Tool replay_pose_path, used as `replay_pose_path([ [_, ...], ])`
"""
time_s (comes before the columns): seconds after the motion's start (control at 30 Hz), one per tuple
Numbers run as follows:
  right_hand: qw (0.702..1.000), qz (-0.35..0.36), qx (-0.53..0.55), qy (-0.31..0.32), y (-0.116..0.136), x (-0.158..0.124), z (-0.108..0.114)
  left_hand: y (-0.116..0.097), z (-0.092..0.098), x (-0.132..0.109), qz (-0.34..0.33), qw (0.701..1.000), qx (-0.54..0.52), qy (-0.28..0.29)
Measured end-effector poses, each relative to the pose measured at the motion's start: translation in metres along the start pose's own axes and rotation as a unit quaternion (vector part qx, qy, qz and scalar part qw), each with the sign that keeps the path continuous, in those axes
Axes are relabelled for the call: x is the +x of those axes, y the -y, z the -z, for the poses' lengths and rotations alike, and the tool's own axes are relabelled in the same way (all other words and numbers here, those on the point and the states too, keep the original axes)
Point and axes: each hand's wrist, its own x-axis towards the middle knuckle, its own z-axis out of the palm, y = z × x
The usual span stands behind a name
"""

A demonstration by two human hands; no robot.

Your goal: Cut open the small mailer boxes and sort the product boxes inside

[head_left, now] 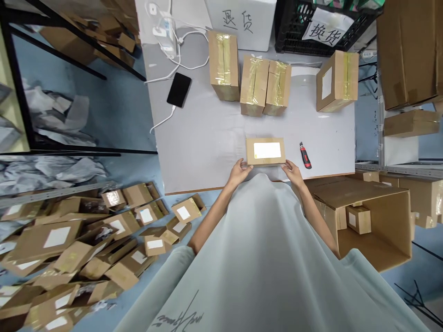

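Note:
A small flat cardboard box point(265, 151) with a white label on top lies near the front edge of the white table point(207, 138). My left hand point(238, 171) grips its near left corner and my right hand point(293, 171) grips its near right corner, fingers curled against the box sides. A red and black utility knife point(305, 155) lies just right of the box, close to my right hand.
Several taped cardboard boxes point(254, 85) stand further back on the table, with a black phone point(179, 89) on a charging cable at the left. A large open carton point(367, 221) sits on the floor at the right. A heap of small labelled boxes point(86, 240) covers the floor at the left.

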Motion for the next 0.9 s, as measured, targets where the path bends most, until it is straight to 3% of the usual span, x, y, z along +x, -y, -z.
replay_pose_path([
  [0.17,0.998,0.065,0.002,0.007,0.026,0.006,0.028,-0.021,-0.005,-0.011,-0.053,0.996,-0.032,-0.063],
  [0.3,0.997,0.069,-0.012,0.045,0.034,0.018,0.047,-0.025,-0.012,-0.015,-0.046,0.994,-0.053,-0.079],
  [0.5,0.989,0.093,0.029,0.108,0.004,0.044,0.049,-0.014,-0.023,-0.015,-0.012,0.992,-0.083,-0.097],
  [0.7,0.983,0.061,0.01,0.175,-0.03,0.068,0.045,-0.005,-0.03,-0.015,0.047,0.989,-0.057,-0.126],
  [0.9,0.971,0.109,-0.014,0.213,-0.039,0.072,0.04,-0.003,-0.046,-0.009,0.026,0.992,-0.038,-0.115],
])
